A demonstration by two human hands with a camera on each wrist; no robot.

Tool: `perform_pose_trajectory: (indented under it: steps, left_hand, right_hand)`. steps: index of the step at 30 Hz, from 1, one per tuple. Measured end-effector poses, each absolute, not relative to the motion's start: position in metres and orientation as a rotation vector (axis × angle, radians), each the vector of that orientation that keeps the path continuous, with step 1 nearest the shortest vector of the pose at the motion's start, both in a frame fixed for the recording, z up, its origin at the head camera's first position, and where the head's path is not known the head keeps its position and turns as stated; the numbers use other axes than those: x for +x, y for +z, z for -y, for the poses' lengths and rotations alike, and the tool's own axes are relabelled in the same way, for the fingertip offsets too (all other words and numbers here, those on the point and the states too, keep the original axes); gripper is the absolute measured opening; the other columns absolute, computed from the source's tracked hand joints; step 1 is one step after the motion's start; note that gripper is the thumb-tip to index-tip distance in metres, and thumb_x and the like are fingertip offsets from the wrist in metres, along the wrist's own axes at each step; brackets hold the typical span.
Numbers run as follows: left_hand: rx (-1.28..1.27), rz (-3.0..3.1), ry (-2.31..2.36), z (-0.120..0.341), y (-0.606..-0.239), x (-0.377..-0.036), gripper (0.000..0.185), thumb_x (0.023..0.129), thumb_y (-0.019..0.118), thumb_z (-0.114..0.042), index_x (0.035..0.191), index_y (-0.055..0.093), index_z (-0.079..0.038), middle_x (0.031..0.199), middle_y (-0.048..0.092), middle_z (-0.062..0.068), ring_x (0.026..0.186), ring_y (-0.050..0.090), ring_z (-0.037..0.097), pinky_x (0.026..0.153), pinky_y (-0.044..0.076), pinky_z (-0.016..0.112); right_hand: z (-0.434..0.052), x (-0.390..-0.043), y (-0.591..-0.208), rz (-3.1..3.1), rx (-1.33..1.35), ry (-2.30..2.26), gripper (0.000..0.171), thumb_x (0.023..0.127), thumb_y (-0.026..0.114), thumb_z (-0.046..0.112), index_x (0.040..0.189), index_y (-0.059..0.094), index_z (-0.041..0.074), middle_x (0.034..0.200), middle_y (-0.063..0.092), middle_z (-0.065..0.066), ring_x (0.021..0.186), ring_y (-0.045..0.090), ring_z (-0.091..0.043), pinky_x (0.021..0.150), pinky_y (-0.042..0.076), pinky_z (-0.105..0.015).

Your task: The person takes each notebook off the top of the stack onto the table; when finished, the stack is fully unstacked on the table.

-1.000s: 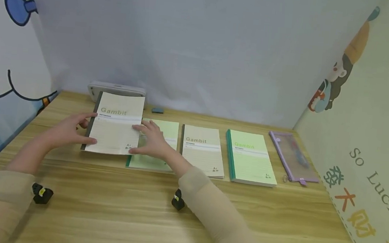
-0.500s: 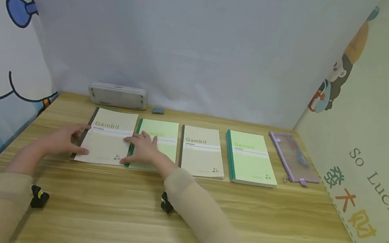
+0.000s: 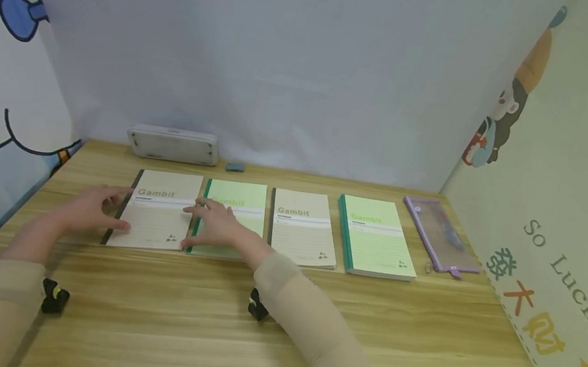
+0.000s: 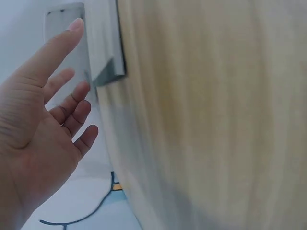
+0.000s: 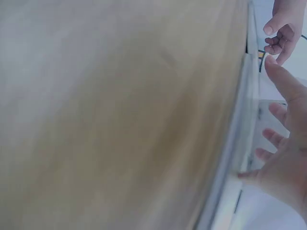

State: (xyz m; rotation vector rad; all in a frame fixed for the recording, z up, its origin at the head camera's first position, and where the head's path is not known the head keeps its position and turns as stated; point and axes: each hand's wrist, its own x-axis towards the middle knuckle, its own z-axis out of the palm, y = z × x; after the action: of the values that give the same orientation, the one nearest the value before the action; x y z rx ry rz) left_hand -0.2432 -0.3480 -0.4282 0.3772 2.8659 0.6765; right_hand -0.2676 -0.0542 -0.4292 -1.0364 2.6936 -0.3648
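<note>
A cream "Gambit" notebook (image 3: 157, 218) with a dark spine lies flat at the left end of a row on the table. My left hand (image 3: 87, 209) is at its spine, thumb and fingers spread apart; in the left wrist view the left hand (image 4: 43, 124) is loosely open beside the notebook corner (image 4: 110, 72). My right hand (image 3: 219, 223) has its thumb and fingertips at the notebook's right edge, over a green notebook (image 3: 243, 193) that it partly hides. The right wrist view shows the right hand (image 5: 288, 143) with spread fingers holding nothing.
Rightward along the row lie another cream notebook (image 3: 302, 236), a thicker green notebook (image 3: 381, 238) and a purple-edged mesh zip pouch (image 3: 439, 234). Behind are a whitish pencil case (image 3: 173, 145) and a small blue-grey block (image 3: 235, 167). Fabric walls enclose the wooden table (image 3: 182, 325).
The cream notebook, raised and tilted in both hands a second ago, came down and left onto the table. Since then the fingers have loosened from its edges and the head view has shifted slightly.
</note>
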Motion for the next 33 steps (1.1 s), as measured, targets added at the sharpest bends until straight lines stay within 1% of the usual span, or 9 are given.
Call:
perform_pose_trajectory:
  steps: [2,5,10,14,17,21,26,30,33]
  left_hand:
    - [0.398,-2.886,0.642,0.344,-0.422,-0.244,0.099,0.074,0.074,-0.052,0.144,0.031,0.003,0.120,0.048,0.029,0.111,0.046,0.045,0.089,0.039,0.060]
    - [0.443,-2.910,0.638,0.334,-0.411,-0.244,0.097,0.076,0.074,-0.049,0.143,0.031,0.005,0.118,0.051,0.027,0.111,0.046,0.045,0.088,0.040,0.059]
    - [0.522,-2.933,0.670,0.313,-0.393,-0.241,0.091,0.078,0.075,-0.042,0.142,0.032,0.006,0.114,0.055,0.022,0.106,0.048,0.038,0.084,0.042,0.052]
    - [0.574,-2.961,0.686,0.295,-0.380,-0.240,0.087,0.080,0.073,-0.043,0.142,0.034,0.003,0.116,0.056,0.021,0.106,0.049,0.037,0.082,0.042,0.050]
    - [0.603,-2.970,0.705,0.280,-0.368,-0.238,0.088,0.080,0.072,-0.046,0.142,0.034,0.002,0.118,0.056,0.021,0.111,0.048,0.038,0.087,0.041,0.054]
    - [0.648,-2.981,0.701,0.256,-0.352,-0.235,0.089,0.080,0.071,-0.050,0.144,0.034,-0.001,0.121,0.055,0.016,0.114,0.045,0.036,0.090,0.039,0.054]
    - [0.695,-2.991,0.739,0.226,-0.334,-0.229,0.083,0.081,0.071,-0.045,0.146,0.034,-0.008,0.127,0.052,0.014,0.119,0.040,0.036,0.093,0.036,0.056]
    - [0.744,-3.017,0.744,0.200,-0.321,-0.223,0.080,0.083,0.070,-0.044,0.145,0.036,-0.007,0.130,0.050,0.018,0.125,0.035,0.040,0.100,0.028,0.060]
    - [0.777,-3.035,0.761,0.181,-0.313,-0.220,0.076,0.083,0.070,-0.043,0.143,0.038,-0.008,0.129,0.051,0.017,0.126,0.034,0.040,0.103,0.021,0.062]
  right_hand:
    - [0.048,-0.268,-0.423,-2.655,-1.089,-0.427,0.078,0.080,0.068,0.054,0.146,0.036,0.027,0.156,0.020,-0.003,0.144,0.018,-0.022,0.113,0.023,-0.043]
    - [0.037,-0.268,-0.413,-2.602,-1.138,-0.514,0.078,0.081,0.070,0.047,0.146,0.035,0.022,0.156,0.022,-0.007,0.143,0.018,-0.024,0.113,0.025,-0.038]
    - [0.019,-0.267,-0.395,-2.575,-1.166,-0.570,0.077,0.083,0.068,0.046,0.147,0.033,0.021,0.155,0.024,-0.006,0.143,0.021,-0.022,0.113,0.026,-0.036]
    - [0.002,-0.267,-0.382,-2.585,-1.200,-0.597,0.075,0.084,0.068,0.044,0.147,0.034,0.019,0.154,0.026,-0.006,0.142,0.023,-0.021,0.112,0.027,-0.037]
    - [-0.012,-0.267,-0.371,-2.606,-1.216,-0.630,0.074,0.085,0.068,0.044,0.147,0.034,0.020,0.153,0.029,-0.005,0.141,0.024,-0.020,0.112,0.027,-0.037]
    - [-0.033,-0.266,-0.356,-2.637,-1.226,-0.681,0.075,0.085,0.068,0.043,0.147,0.034,0.019,0.151,0.033,-0.001,0.140,0.028,-0.017,0.112,0.027,-0.035]
    - [-0.065,-0.265,-0.340,-2.674,-1.195,-0.757,0.074,0.085,0.068,0.041,0.147,0.034,0.019,0.150,0.035,0.000,0.139,0.029,-0.016,0.111,0.028,-0.036]
    - [-0.094,-0.263,-0.329,-2.698,-1.157,-0.827,0.072,0.085,0.068,0.041,0.146,0.034,0.021,0.151,0.033,0.001,0.138,0.030,-0.017,0.108,0.033,-0.039]
    - [-0.117,-0.263,-0.323,-2.720,-1.143,-0.875,0.070,0.086,0.068,0.038,0.146,0.036,0.021,0.150,0.033,0.002,0.136,0.033,-0.019,0.104,0.037,-0.042]
